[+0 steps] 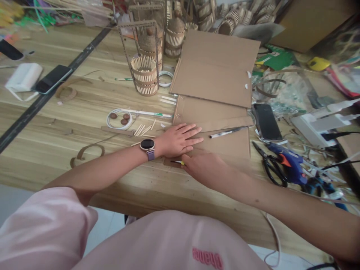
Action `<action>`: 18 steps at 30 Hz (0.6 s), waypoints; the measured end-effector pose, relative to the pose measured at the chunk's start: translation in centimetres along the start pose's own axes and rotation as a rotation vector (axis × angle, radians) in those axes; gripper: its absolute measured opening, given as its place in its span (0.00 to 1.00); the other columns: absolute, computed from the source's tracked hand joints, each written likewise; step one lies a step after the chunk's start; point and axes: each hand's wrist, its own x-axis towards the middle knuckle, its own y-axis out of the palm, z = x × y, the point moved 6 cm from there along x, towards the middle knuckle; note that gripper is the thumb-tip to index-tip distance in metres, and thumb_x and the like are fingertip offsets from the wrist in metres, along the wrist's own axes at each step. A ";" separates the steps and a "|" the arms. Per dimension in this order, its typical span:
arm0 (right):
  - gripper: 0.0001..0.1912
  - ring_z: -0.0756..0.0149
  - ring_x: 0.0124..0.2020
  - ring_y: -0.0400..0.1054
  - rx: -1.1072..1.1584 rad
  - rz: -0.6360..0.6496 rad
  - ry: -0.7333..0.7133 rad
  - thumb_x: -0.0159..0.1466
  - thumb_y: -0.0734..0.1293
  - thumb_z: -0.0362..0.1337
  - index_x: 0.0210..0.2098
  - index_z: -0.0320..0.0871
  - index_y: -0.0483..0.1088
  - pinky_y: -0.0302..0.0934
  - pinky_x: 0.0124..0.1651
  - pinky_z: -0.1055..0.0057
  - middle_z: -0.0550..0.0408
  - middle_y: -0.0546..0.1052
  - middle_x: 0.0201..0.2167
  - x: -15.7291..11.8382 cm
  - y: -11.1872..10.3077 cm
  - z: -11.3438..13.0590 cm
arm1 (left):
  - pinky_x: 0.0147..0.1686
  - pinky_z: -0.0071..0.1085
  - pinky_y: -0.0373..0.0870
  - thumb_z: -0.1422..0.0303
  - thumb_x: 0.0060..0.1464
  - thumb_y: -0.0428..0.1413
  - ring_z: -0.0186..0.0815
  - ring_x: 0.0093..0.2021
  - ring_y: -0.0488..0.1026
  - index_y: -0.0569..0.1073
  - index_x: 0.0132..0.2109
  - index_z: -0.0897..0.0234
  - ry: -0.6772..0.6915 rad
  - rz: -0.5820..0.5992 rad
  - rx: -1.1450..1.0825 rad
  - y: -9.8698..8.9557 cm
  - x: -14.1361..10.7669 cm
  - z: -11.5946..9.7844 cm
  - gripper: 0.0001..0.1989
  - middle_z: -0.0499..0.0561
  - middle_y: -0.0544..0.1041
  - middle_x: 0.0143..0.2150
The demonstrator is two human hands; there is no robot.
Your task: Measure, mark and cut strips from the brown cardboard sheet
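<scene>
My left hand [180,140] lies flat with fingers spread, pressing on a brown cardboard sheet [239,144]. Just in front of it, my right hand [205,168] is closed around a utility knife [182,163]; only a bit of its yellow body and dark tip shows, the rest being hidden in the fingers. Under the knife tip lies a small cardboard piece [170,162]. A narrow cardboard strip [225,123] and a pen [227,132] rest on the sheet beyond my hands. Left of my fingers are several short wooden sticks [143,130].
A larger cardboard piece [216,67] lies behind. Several stick-and-cardboard lanterns stand at the back, one [144,75] nearest. To the right are a phone [267,122], scissors [270,165], a blue glue gun [289,163] and a power strip [317,125]. A tape ring [107,122] encircles brown beads.
</scene>
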 end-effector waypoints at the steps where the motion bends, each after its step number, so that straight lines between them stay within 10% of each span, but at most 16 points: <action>1: 0.14 0.57 0.31 0.78 -0.008 0.009 0.000 0.65 0.61 0.25 0.49 0.36 0.70 0.59 0.25 0.73 0.46 0.80 0.32 -0.1 -0.2 0.1 | 0.67 0.45 0.49 0.61 0.69 0.45 0.49 0.71 0.52 0.61 0.69 0.60 0.000 0.001 0.000 0.0 0.0 0.0 0.24 0.59 0.54 0.72; 18: 0.29 0.52 0.43 0.77 -0.094 0.111 0.006 0.55 0.71 0.22 0.57 0.31 0.68 0.71 0.34 0.70 0.31 0.77 0.49 0.2 -3.1 2.1 | 0.67 0.42 0.48 0.61 0.69 0.45 0.47 0.71 0.52 0.61 0.68 0.59 -0.011 -0.003 0.014 -0.2 0.1 -0.1 0.24 0.57 0.54 0.72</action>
